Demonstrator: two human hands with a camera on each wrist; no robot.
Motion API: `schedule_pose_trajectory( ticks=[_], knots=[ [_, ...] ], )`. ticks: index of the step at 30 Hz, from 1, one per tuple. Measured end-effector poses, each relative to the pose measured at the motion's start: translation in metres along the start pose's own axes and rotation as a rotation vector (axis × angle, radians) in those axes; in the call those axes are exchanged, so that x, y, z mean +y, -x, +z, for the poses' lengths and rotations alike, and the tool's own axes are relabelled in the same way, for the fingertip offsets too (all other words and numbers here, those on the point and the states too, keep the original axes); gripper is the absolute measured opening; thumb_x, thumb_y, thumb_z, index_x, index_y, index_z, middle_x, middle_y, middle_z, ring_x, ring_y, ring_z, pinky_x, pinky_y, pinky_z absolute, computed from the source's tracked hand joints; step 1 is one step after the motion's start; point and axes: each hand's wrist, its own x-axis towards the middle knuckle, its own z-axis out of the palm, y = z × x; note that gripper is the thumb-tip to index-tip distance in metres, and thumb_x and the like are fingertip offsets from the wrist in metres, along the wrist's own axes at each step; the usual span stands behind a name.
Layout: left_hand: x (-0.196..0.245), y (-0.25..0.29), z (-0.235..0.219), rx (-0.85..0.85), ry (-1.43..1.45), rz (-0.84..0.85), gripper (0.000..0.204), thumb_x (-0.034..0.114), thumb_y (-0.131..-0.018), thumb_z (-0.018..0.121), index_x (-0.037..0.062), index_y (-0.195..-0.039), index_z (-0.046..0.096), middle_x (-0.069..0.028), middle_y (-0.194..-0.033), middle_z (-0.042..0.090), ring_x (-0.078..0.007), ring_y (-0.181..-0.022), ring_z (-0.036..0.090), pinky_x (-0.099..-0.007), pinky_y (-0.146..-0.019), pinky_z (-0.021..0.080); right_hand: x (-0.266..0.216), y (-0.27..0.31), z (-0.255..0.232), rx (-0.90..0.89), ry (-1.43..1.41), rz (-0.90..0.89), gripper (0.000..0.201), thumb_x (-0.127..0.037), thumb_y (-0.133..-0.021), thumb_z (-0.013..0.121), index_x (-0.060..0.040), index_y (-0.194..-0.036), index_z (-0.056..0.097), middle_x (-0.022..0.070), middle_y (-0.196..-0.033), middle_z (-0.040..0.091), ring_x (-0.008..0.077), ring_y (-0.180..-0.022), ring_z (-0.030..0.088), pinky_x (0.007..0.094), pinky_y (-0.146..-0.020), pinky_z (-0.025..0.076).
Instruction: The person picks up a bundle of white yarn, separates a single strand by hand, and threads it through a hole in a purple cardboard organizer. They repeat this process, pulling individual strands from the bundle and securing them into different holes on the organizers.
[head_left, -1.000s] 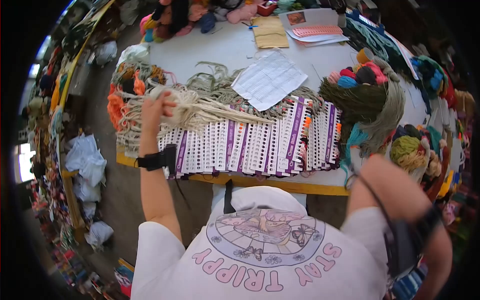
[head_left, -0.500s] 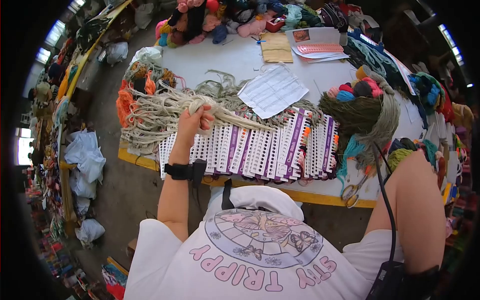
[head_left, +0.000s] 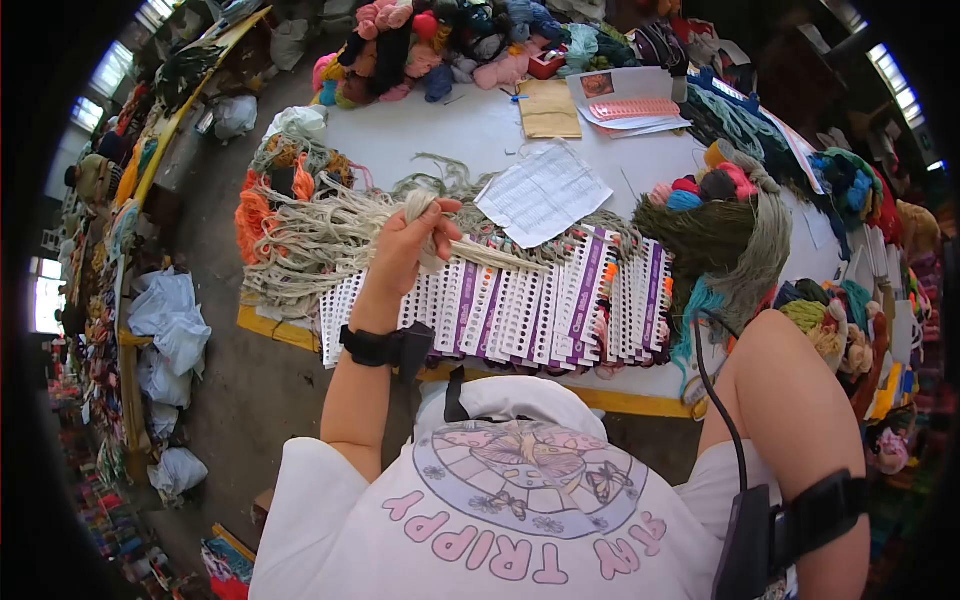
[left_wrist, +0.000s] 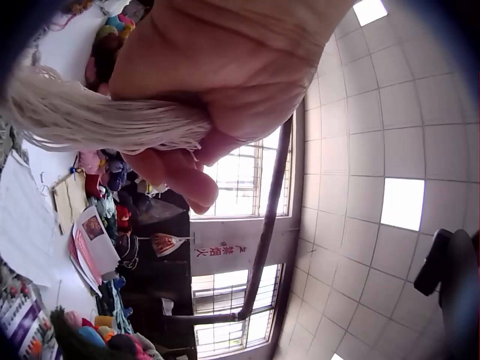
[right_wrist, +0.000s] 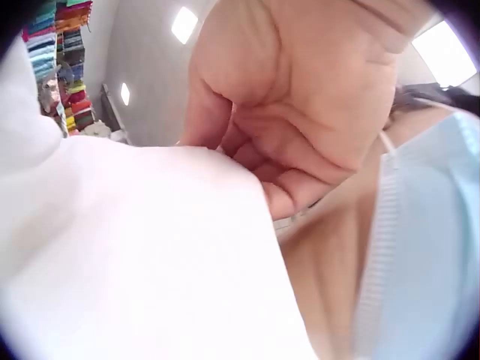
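Note:
Curled round a hank of cream yarn (head_left: 345,215) is my left hand (head_left: 405,245), raised over the left part of the table. In the left wrist view the strands (left_wrist: 112,124) run into the closed fingers. Part of the hank spreads over the purple-and-white thread cards (head_left: 490,310). My right hand (right_wrist: 285,97) is up at the neck and shoulder, beyond the head view. Its curled fingers are at the collar edge of the white T-shirt (right_wrist: 142,240), which hides some fingertips and appears gripped there.
A printed sheet (head_left: 545,192) lies behind the cards. Olive and grey hanks (head_left: 715,230) lie at the right, orange yarn (head_left: 255,220) at the left. Several yarn balls (head_left: 440,50) fill the back. Scissors (head_left: 693,392) lie at the front edge, partly covered by the right arm.
The left hand moved right along the cream yarn and lifted, gripping it. The right arm swung up and back, its elbow now raised, briefly uncovering the scissors.

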Motion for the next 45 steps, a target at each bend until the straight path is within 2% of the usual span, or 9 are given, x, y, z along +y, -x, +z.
schedule_pose_trajectory(
  ticks=[3, 8, 9, 12, 16, 20, 24, 30, 45],
  knots=[
    [0.002, -0.005, 0.011, -0.029, 0.138, -0.058, 0.038, 0.032, -0.088, 0.044, -0.0029, -0.101, 0.052, -0.0056, -0.072, 0.058, -0.0102, -0.057, 0.053, -0.0213, -0.054, 0.043, -0.002, 0.007, -0.008, 0.032, -0.072, -0.021, 0.003, -0.006, -0.072, 0.051, -0.0049, -0.069, 0.052, 0.0025, -0.068, 0.051, 0.0119, -0.058, 0.048, 0.0252, -0.054, 0.042],
    [0.02, -0.005, 0.042, -0.204, 0.141, -0.052, 0.055, 0.044, -0.088, 0.034, -0.0048, -0.109, 0.048, -0.0147, -0.105, 0.054, -0.0224, -0.097, 0.053, -0.0307, -0.082, 0.043, 0.038, 0.065, -0.036, 0.212, -0.422, 0.047, 0.006, -0.004, -0.071, 0.051, -0.0053, -0.065, 0.053, 0.0021, -0.064, 0.051, 0.0117, -0.054, 0.048, 0.0252, -0.051, 0.042],
    [0.025, -0.004, 0.048, -0.215, 0.127, -0.02, 0.055, 0.044, -0.088, 0.034, -0.0044, -0.11, 0.048, -0.0149, -0.108, 0.053, -0.0226, -0.1, 0.051, -0.0307, -0.083, 0.042, 0.066, 0.075, -0.028, 0.277, -0.484, 0.145, 0.007, -0.004, -0.07, 0.051, -0.0053, -0.064, 0.053, 0.002, -0.063, 0.051, 0.0117, -0.054, 0.048, 0.0253, -0.05, 0.042],
    [0.042, 0.008, 0.07, -0.264, 0.106, 0.015, 0.052, 0.042, -0.089, 0.034, -0.0015, -0.112, 0.049, -0.0149, -0.122, 0.044, -0.022, -0.112, 0.042, -0.0315, -0.086, 0.04, 0.162, 0.096, 0.017, 0.605, 0.306, 0.922, 0.01, -0.008, -0.078, 0.057, 0.0022, -0.079, 0.06, 0.0028, -0.069, 0.056, 0.0062, -0.057, 0.049, 0.0183, -0.049, 0.041],
    [0.042, 0.01, 0.078, -0.304, -0.077, 0.057, 0.046, 0.037, -0.089, 0.035, 0.0011, -0.116, 0.047, -0.0101, -0.131, 0.033, -0.0192, -0.118, 0.035, -0.0318, -0.087, 0.04, 0.199, 0.13, 0.033, 0.721, 0.176, 1.177, 0.019, -0.013, -0.074, 0.064, -0.0024, -0.09, 0.062, 0.0013, -0.075, 0.06, 0.0047, -0.065, 0.053, 0.0166, -0.051, 0.042],
    [0.04, 0.014, 0.086, -0.27, -0.01, 0.009, 0.047, 0.036, -0.089, 0.036, 0.001, -0.12, 0.042, -0.0095, -0.132, 0.033, -0.019, -0.118, 0.036, -0.0324, -0.088, 0.039, 0.197, 0.127, 0.032, 0.63, 0.262, 1.165, 0.02, -0.013, -0.074, 0.065, 0.0, -0.089, 0.061, 0.0037, -0.076, 0.061, 0.0072, -0.065, 0.056, 0.0182, -0.056, 0.046],
    [0.032, 0.012, 0.09, -0.319, -0.041, 0.03, 0.047, 0.033, -0.09, 0.037, -0.0015, -0.121, 0.039, -0.0109, -0.131, 0.033, -0.0201, -0.117, 0.037, -0.0342, -0.087, 0.041, 0.194, 0.122, 0.039, 0.642, -0.087, 1.31, 0.017, -0.011, -0.075, 0.064, 0.002, -0.087, 0.06, 0.0058, -0.075, 0.06, 0.0107, -0.068, 0.058, 0.0227, -0.06, 0.051],
    [0.038, 0.015, 0.085, -0.253, 0.096, -0.003, 0.043, 0.033, -0.089, 0.038, -0.0034, -0.112, 0.046, -0.0155, -0.12, 0.045, -0.0196, -0.102, 0.05, -0.0316, -0.077, 0.047, 0.2, 0.139, 0.042, 0.837, -0.143, 1.148, 0.014, -0.014, -0.077, 0.062, -0.0026, -0.085, 0.063, 0.0004, -0.07, 0.059, 0.004, -0.063, 0.054, 0.0168, -0.049, 0.044],
    [0.024, 0.004, 0.091, -0.029, 0.295, -0.005, 0.013, 0.013, -0.08, 0.057, 0.0004, -0.084, 0.058, -0.0071, -0.082, 0.06, -0.0113, -0.07, 0.057, -0.023, -0.059, 0.047, 0.203, 0.138, 0.052, 0.75, 0.106, 1.072, 0.011, -0.011, -0.079, 0.06, -0.0018, -0.084, 0.062, 0.003, -0.075, 0.059, 0.0075, -0.063, 0.057, 0.0179, -0.051, 0.044]
  ],
)
